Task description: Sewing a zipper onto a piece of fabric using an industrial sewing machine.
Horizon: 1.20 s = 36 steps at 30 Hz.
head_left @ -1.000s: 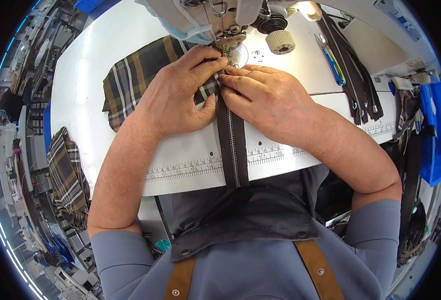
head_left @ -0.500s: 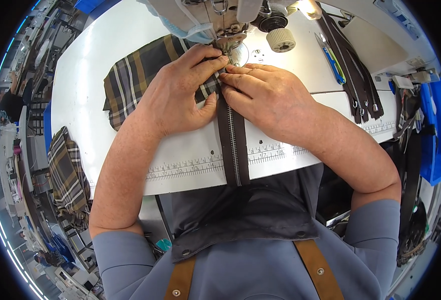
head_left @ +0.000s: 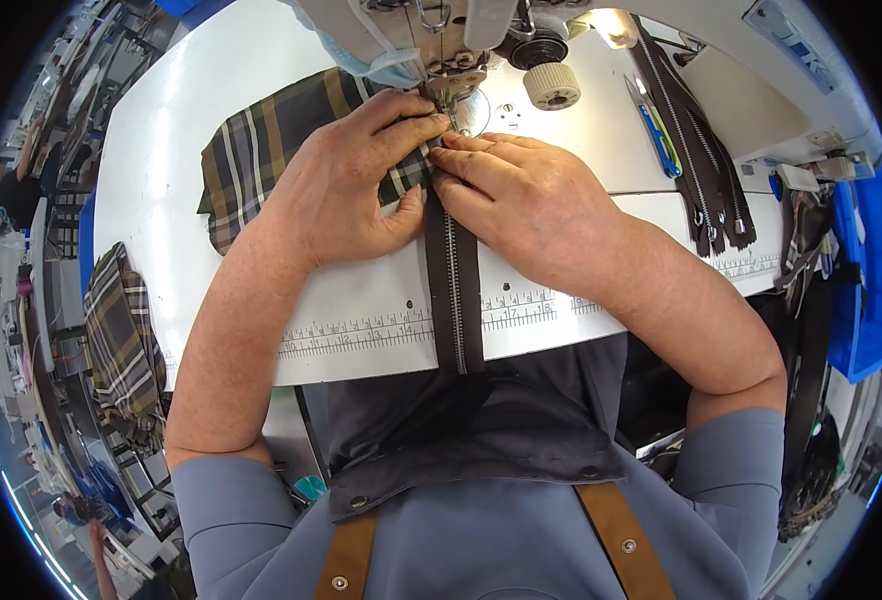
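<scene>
Under the needle of the sewing machine (head_left: pixel 456 82), a piece of plaid cloth (head_left: pixel 261 160) meets a dark brown zipper (head_left: pixel 454 290) with metal teeth. My left hand (head_left: pixel 346 185) rests over the cloth's right part, its fingers bent and pressing the cloth beside the presser foot. From the other side, my right hand (head_left: pixel 531 200) has its fingers together on the zipper's upper part, close to the left fingertips. The zipper's lower end runs straight toward me, over the table's front edge. My fingers hide the spot where cloth and zipper meet.
Several more zippers (head_left: pixel 706 150) lie at the right by the machine, with blue-green thread snips (head_left: pixel 658 130) beside them. A printed ruler (head_left: pixel 361 337) runs along the white table's front. More plaid pieces (head_left: pixel 121 335) hang at the left; a blue bin (head_left: pixel 866 290) stands at the far right.
The whole view has shifted slightly left. Both hands keep the same hold near the needle; cloth and zipper have hardly moved relative to the machine.
</scene>
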Motion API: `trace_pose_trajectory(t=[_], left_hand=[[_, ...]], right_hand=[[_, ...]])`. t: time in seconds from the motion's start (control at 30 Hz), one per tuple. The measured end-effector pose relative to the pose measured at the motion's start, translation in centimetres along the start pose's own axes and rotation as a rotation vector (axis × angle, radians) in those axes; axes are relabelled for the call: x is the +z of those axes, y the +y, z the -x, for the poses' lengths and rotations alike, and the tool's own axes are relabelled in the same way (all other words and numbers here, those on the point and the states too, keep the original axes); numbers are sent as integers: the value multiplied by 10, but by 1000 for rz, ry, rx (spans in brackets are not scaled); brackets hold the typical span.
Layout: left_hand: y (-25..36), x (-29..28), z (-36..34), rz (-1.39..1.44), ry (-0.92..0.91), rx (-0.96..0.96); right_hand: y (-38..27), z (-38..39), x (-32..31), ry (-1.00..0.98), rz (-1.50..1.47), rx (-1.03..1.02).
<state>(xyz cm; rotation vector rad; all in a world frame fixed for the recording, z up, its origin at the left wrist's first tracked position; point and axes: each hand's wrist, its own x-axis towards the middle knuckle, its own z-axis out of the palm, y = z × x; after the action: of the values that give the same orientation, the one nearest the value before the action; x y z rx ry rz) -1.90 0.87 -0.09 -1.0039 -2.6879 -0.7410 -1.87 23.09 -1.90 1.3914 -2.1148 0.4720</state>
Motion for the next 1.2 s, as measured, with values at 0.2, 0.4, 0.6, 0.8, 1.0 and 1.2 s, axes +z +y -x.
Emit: trace_pose_trajectory(t=[0.2, 0.4, 0.6, 0.8, 1.0, 1.2], left_hand=[[0, -1, -1, 0, -3, -2], [-1, 0, -1, -17, -10, -3], [-1, -3, 0, -25, -14, 3], [-3, -1, 1, -29, -13, -1], [-3, 0, 0, -33, 3, -13], [0, 0, -2, -33, -5, -16]], right_hand=[[1, 0, 0, -38, 5, 7], [1, 1, -1, -37, 10, 14], [23, -2, -20, -80, -412, 178], [41, 1, -32, 22, -527, 646], [46, -3, -22, 283, -802, 669], [51, -6, -16, 301, -907, 832]])
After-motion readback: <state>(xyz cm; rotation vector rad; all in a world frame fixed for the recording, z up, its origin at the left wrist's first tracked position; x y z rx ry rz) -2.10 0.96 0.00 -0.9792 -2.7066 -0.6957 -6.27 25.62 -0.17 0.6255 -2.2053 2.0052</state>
